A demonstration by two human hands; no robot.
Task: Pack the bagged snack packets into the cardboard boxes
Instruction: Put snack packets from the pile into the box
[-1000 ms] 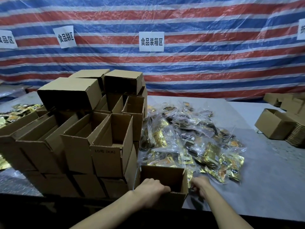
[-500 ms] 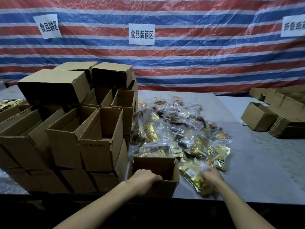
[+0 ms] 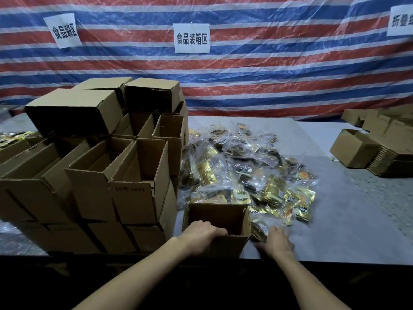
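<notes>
Loading step. My left hand (image 3: 202,234) grips box (image 3: 223,243) rim, table (image 3: 339,224) near edge; right hand (image 3: 278,241) on bag (image 3: 259,230), grip unclear. Next: lift bag in.

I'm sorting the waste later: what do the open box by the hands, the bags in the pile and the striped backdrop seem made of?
Open box: matte brown corrugated cardboard; fluting shows along its cut rim.
Bags: thin glossy clear plastic film, crinkled with glints; packets inside look like gold metallised foil.
Striped backdrop: probably woven plastic tarpaulin, with clear sheeting wrinkled over it.
</notes>
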